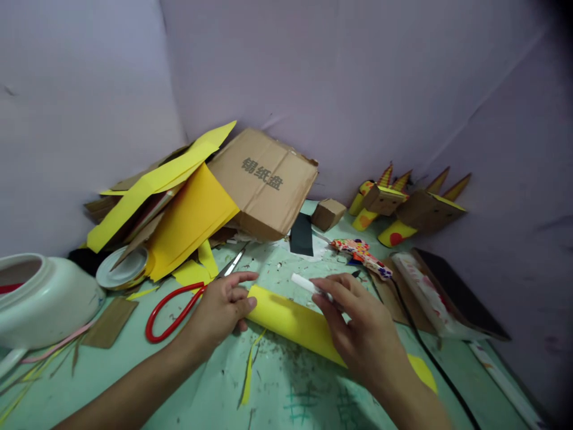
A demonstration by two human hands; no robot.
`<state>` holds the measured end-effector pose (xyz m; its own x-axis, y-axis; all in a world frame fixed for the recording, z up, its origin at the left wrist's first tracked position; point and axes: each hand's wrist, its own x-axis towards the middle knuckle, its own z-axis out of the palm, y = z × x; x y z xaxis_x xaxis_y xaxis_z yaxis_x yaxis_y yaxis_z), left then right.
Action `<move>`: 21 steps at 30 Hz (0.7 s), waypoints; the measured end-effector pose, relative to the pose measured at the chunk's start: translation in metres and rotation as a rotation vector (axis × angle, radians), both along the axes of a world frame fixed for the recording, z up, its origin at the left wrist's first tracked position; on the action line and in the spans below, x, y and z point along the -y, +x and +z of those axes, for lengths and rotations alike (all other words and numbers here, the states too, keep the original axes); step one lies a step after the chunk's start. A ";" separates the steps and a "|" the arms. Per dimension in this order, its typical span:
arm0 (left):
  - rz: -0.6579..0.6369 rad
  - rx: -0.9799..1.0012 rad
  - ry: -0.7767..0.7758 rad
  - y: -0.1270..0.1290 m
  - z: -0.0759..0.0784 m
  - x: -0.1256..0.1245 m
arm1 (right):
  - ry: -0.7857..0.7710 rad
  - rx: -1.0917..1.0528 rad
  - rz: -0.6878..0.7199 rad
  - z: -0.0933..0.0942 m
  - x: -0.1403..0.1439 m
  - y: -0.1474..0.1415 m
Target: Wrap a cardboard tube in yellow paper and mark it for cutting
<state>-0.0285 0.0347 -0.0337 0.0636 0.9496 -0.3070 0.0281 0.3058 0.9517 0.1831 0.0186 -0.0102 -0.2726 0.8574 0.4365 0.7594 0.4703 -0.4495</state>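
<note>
Near front edge of worktop (pixel 286 382), centre: yellow paper roll (pixel 290 321) lying flat, slanting from left-centre toward front right; left hand (pixel 221 310) resting on roll's left end, fingers loosely spread, thumb pressed against the paper, not closed round it; right hand (pixel 362 334) laid over roll's right part, fingers pinching a white stick (pixel 308 285) that points left and away, just above the roll; whether stick tip touches paper cannot be told.

Just left of left hand: red-handled scissors (pixel 179 307) lying flat, blades pointing toward back edge, handle loops near the wrist; thin yellow paper strip (pixel 248 370) on worktop below the roll's left end; brown cardboard scrap (pixel 110 322) further left.

Left edge: white jar (pixel 40 298) on its side, mouth open to the left; round lid (pixel 123 269) just beside it.

Back left corner: heap of yellow paper sheets (pixel 188 215) and a flattened cardboard box (pixel 264 182) with printed characters, leaning on the wall.

Back edge, right of centre: small cardboard cube (pixel 328 213); dark card (pixel 301 235) beside it; patterned glue gun (pixel 362 254) with black cord (pixel 430 352) running toward front right corner.

Back right corner: cardboard-and-yellow models (pixel 407 206) with pointed striped cones; right edge: flat dark board (pixel 456 292).
</note>
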 end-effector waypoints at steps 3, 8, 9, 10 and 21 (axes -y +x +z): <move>-0.002 0.086 -0.049 -0.001 -0.004 0.001 | -0.029 -0.027 0.005 -0.015 0.003 -0.008; -0.007 0.112 -0.056 0.000 -0.001 0.002 | -0.090 0.061 0.003 -0.019 0.002 -0.028; -0.014 0.111 -0.053 0.000 0.000 0.002 | -0.092 0.077 0.000 -0.019 0.002 -0.031; -0.022 0.110 -0.049 0.001 0.001 0.002 | -0.094 0.090 0.000 -0.020 0.001 -0.034; -0.036 0.071 -0.029 0.000 -0.001 0.003 | -0.123 0.042 0.023 -0.023 0.000 -0.038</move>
<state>-0.0287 0.0318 -0.0345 0.1197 0.9372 -0.3276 -0.0274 0.3329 0.9426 0.1451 0.0190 -0.0337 -0.3088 0.8971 0.3161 0.7682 0.4312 -0.4732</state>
